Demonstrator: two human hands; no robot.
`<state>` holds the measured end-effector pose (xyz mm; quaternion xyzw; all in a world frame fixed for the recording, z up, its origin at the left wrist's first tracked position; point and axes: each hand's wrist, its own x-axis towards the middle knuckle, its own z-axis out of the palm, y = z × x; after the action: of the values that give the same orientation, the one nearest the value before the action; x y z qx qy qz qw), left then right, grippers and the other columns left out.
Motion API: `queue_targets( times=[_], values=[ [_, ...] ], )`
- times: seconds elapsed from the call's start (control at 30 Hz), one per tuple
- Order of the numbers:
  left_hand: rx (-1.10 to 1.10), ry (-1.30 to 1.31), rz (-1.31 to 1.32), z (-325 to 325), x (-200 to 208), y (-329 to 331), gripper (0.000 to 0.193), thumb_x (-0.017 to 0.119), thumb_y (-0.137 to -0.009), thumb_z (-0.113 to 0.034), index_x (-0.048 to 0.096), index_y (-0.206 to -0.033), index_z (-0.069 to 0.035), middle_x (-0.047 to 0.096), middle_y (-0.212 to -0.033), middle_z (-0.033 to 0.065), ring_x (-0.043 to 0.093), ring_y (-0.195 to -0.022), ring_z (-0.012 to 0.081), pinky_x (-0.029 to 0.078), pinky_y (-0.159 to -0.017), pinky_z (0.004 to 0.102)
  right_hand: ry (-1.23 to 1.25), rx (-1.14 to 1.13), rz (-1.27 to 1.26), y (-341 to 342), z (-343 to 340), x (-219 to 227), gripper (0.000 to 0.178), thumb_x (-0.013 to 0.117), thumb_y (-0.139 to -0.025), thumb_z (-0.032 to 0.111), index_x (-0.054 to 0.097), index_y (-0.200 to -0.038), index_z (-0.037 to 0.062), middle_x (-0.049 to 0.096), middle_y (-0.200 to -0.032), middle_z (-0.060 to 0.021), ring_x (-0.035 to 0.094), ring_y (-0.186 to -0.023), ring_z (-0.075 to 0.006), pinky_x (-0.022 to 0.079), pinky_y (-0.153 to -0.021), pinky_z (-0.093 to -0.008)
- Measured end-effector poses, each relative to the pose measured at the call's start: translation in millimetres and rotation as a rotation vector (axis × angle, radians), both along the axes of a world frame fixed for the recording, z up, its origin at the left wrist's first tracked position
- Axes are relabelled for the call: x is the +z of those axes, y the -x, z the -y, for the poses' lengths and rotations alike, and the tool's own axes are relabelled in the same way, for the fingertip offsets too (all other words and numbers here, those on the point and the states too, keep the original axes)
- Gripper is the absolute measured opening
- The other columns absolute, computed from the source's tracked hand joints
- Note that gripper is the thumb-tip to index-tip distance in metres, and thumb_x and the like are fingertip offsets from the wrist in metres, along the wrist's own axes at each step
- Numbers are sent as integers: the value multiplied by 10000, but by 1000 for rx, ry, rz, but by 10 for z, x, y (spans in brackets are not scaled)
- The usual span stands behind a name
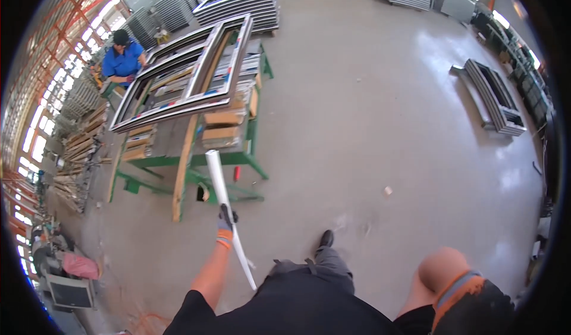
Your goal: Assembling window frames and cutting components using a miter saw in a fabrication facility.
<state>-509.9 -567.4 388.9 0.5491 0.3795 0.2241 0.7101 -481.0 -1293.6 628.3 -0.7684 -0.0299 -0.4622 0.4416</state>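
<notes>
Head view, nearest first: at the lower right the right hand (483, 310), in a dark glove with an orange cuff, is bent close to the body; it is blurred, and whether its fingers are spread or closed I cannot tell. Farther out, the gloved left hand (226, 217) is wrapped around a long white strip (218, 177), held aslant over the floor, its upper end just short of the near edge of the green bench (160, 162) as seen from here.

A wooden plank (184, 174) juts past that near edge, and brown blocks (220, 136) lie by the near right corner. Above them rest large window frames (178, 109), one on another. Their outlines look joined, though I see no glass in them. The strip is already in hand but not yet set down.

At the bench's left edge a co-worker in a blue shirt (122, 63) leans beside the frames. Beyond the far edge stands a taller frame stack (244, 17).
</notes>
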Motion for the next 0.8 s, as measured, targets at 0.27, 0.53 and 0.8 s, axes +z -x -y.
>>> queue_targets(
  times=[0.27, 0.53, 0.8],
  values=[
    [99, -202, 481, -467, 1095, -1864, 660, 446, -892, -695, 485, -824, -40, 515, -622, 101, 526, -558, 221, 460, -590, 363, -31, 400, 410, -3290, -3239, 1386, 441, 443, -911, 314, 602, -984, -91, 640, -932, -175, 624, -842, -255, 511, -751, -392],
    [222, 168, 883, -1095, 2038, -4019, 748, 341, -857, -792, 544, -800, -74, 510, -653, 73, 510, -619, 232, 465, -767, 466, 777, 662, -570, -5458, -4511, -1663, 642, 780, -739, 363, 550, -1252, 53, 571, -1243, -153, 537, -1156, -336, 441, -977, -429],
    [317, 610, 630, -1820, 1998, -6020, 670, 512, -787, -792, 574, -751, -126, 516, -618, 32, 494, -585, 216, 453, -632, 388, 799, 40, -926, -6558, -4583, -2363, 793, 818, -664, 293, 473, -1338, 57, 487, -1346, -185, 424, -1281, -347, 311, -1093, -439]
  ],
)
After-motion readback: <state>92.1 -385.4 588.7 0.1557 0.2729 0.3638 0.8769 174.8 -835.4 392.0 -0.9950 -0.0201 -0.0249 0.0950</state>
